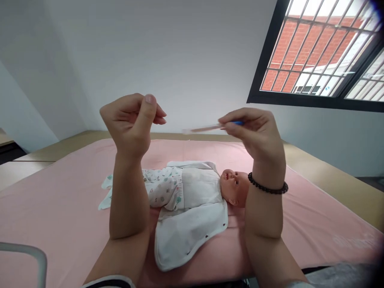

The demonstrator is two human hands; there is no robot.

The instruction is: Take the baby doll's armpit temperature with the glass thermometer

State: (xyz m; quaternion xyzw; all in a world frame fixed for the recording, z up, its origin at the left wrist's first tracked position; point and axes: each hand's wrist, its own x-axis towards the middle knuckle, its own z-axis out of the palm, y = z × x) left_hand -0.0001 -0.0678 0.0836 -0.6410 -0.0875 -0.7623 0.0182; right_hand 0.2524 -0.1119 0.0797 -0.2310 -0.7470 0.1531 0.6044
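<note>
My right hand [252, 132] is raised above the doll and pinches a thin thermometer [205, 128] by its blue end. The thermometer points left, nearly level, and its far end is blurred. Level with it on the left, my left hand [132, 120] is closed, thumb against the curled fingers, with nothing visible in it. Below both hands a baby doll [235, 188] lies on its back, head to the right. Its white top [189, 236] is spread open at the front edge, and patterned trousers [166, 188] cover its legs. My forearms hide parts of the doll.
A pink sheet [60, 192] covers most of the wooden table [336, 180]. A grey curved rail [33, 252] stands at the lower left. Behind the table is a pale wall [180, 60], with a barred window [312, 52] at the upper right.
</note>
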